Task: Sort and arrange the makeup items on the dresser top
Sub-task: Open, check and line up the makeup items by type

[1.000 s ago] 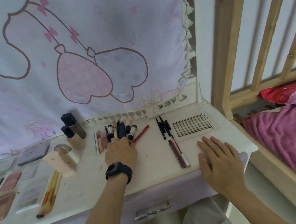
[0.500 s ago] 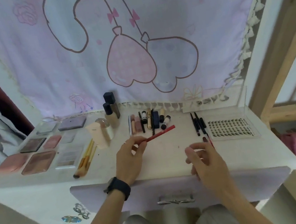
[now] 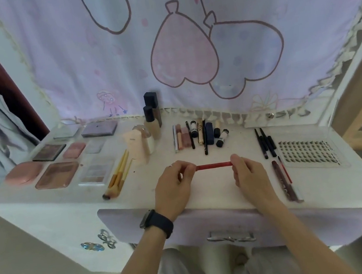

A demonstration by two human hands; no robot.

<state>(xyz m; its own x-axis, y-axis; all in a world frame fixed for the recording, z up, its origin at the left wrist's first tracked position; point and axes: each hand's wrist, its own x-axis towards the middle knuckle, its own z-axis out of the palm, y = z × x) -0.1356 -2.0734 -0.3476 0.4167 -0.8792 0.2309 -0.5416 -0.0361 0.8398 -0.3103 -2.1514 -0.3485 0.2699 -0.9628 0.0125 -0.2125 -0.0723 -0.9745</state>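
Red pencil (image 3: 214, 166), left hand (image 3: 173, 185), right hand (image 3: 248, 173) gripping ends, tubes (image 3: 198, 131) just behind

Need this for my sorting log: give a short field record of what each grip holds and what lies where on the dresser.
held item: red pencil, level and crosswise
left grip: pinches its left end
right grip: pinches its right end
surface: dresser top
left side: palettes, brushes
back middle: bottles, row of tubes
right side: black pencils, lash tray
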